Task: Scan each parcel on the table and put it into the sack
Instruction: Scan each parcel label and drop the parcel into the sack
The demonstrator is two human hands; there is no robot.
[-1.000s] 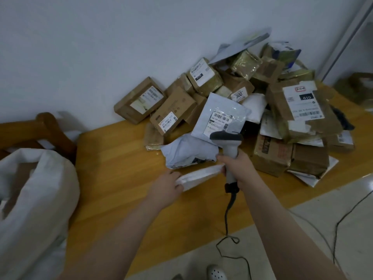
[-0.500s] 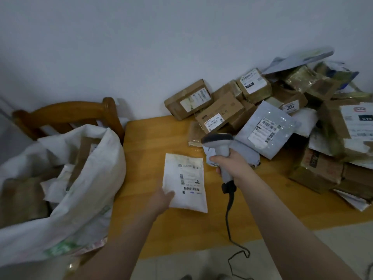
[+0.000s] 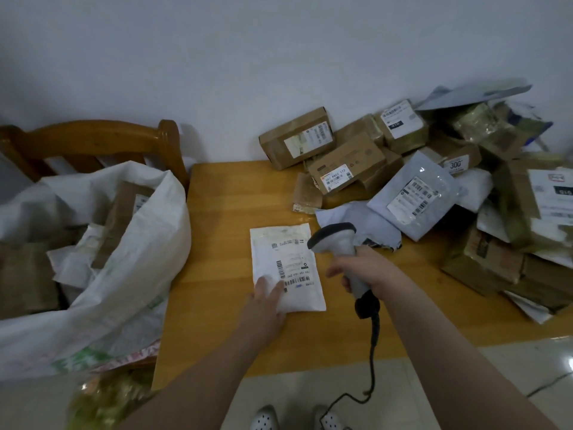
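A plain pale wall (image 3: 217, 72) backs a wooden table (image 3: 223, 193), a wooden chair (image 3: 93, 135) stands beyond its left edge, and glossy pale floor (image 3: 310, 386) lies below.

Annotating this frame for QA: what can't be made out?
All head view.
Label print on white mailer: too small, blurred; left hand covers its near corner.
Contents of sack: mostly hidden by its wall.
Rest of parcel pile: cut off by right edge.
Trigger of scanner: hidden under right hand.
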